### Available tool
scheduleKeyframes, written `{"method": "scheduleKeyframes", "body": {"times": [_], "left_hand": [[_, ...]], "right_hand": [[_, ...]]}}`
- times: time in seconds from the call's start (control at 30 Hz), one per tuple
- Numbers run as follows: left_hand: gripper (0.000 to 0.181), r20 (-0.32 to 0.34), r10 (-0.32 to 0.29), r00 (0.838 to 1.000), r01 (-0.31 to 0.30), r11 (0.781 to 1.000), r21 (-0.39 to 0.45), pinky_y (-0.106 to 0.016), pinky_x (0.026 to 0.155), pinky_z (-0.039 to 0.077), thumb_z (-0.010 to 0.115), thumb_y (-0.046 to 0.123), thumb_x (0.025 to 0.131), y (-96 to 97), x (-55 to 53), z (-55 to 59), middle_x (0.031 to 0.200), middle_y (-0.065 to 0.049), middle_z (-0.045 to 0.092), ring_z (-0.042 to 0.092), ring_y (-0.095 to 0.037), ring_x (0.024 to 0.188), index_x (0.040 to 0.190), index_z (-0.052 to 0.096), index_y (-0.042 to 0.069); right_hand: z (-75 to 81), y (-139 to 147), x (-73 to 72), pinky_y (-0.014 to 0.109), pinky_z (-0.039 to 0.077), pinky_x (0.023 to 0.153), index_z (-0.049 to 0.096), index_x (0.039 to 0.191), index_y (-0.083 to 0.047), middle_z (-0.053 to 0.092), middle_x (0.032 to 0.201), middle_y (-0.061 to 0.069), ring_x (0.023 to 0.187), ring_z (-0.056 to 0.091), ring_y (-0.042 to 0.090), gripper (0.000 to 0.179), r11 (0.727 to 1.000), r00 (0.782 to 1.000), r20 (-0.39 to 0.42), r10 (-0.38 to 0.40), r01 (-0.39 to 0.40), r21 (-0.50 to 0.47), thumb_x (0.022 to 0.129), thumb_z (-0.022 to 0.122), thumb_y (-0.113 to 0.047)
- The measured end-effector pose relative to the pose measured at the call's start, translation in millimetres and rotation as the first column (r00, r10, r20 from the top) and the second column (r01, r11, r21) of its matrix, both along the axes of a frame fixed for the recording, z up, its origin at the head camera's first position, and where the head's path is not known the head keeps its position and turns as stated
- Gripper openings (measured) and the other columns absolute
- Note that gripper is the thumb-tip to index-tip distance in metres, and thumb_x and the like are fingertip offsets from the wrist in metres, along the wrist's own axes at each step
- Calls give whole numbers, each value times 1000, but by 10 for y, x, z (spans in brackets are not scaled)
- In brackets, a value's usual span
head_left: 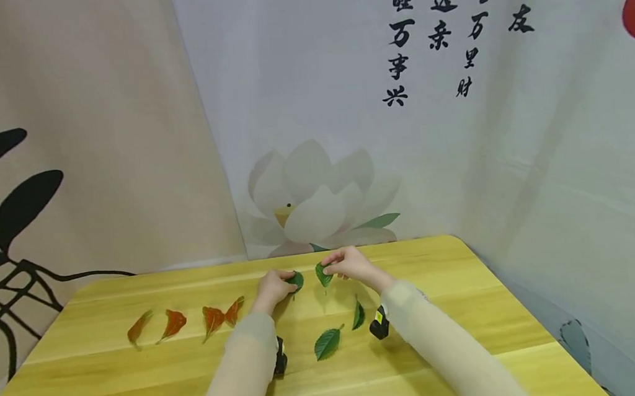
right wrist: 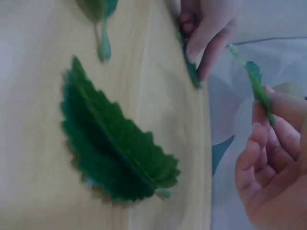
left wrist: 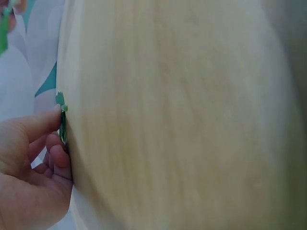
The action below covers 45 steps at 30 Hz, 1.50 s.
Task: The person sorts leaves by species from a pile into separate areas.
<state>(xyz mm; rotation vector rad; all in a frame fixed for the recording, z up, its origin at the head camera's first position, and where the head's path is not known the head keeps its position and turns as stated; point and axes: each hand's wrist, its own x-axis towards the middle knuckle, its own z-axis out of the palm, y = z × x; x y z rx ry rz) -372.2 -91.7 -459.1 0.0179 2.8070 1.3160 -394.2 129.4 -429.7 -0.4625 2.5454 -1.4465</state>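
Right, both hands are gripping: left hand (head_left: 272,288) pinches a dark green, rounded leaf (head_left: 298,280) between thumb and fingers, close to the tabletop; can't tell if it touches. Right hand (head_left: 351,265) pinches a bright green, saw-edged leaf (head_left: 322,276) by thumb and fingertips, held up off the wood. The two held leaves sit near each other, apart, toward the far table edge.

Nearer the person, between the forearms: a broad green leaf with toothed edges (head_left: 328,343), lying flat-ish, stem pointing up and right; just beside it, a narrower, folded-looking green leaf (head_left: 358,315).

Left of the left hand, a loose row of orange-red leaves: one slim, curled (head_left: 139,329); one wider with a stem (head_left: 174,323); then two side by side (head_left: 212,319) (head_left: 234,311), tips meeting or nearly.

All on a yellow, wood-grain table (head_left: 420,370). Black wrist camera (head_left: 380,325) under the right cream sleeve (head_left: 440,331). Behind, a pale cloth backdrop (head_left: 121,126) with printed lotus and black characters.
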Motion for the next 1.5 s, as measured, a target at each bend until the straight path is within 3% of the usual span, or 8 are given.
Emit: {"method": "scheduleKeyframes", "body": {"times": [0.27,0.47,0.8,1.23,1.37,1.5], "left_hand": [[38,8,26,1000,-27,999,22,-48,102,41,72,7,87,-4,7,-19,130,-19,58,49,-39,122,124,66,2],[38,5,27,1000,-27,999,26,-48,102,40,72,6,87,-1,4,-13,129,-19,59,49,-39,123,124,67,3],[36,15,18,1000,-18,999,29,-48,102,40,70,6,88,40,1,-19,129,-17,59,48,-38,124,124,66,3],[36,-5,18,1000,-18,1000,-13,-47,101,41,70,6,88,20,-37,1,129,-18,59,50,-38,122,124,66,2],[36,-9,26,1000,-26,999,-31,-47,103,40,70,7,88,25,-21,-15,130,-18,59,49,-38,123,124,67,2],[36,0,26,1000,-26,999,-26,-48,104,38,70,9,89,38,-8,-21,131,-18,58,48,-38,125,124,66,3]], "right_hand": [[-202,-196,-220,30,44,56,74,100,-5,68,84,2,57,46,10,15,999,1000,10,10,-10,32,88,71,-12],[-264,-277,-319,26,43,53,74,100,-2,69,84,2,56,47,13,13,1000,999,40,-3,1,30,89,70,-8],[-357,-306,-392,26,47,56,73,99,-3,68,90,4,61,52,14,13,992,1000,16,-16,13,125,86,71,-5],[-294,-390,-357,37,48,84,73,107,-11,66,110,5,88,58,19,20,938,988,-139,70,-18,346,87,74,-14],[-313,-376,-316,44,46,94,73,110,-11,65,117,6,107,59,27,22,937,987,-143,74,-19,349,88,73,-14],[-337,-336,-298,45,45,97,73,113,-11,65,119,6,114,57,29,24,949,990,-130,63,-19,313,90,71,-16]]}}
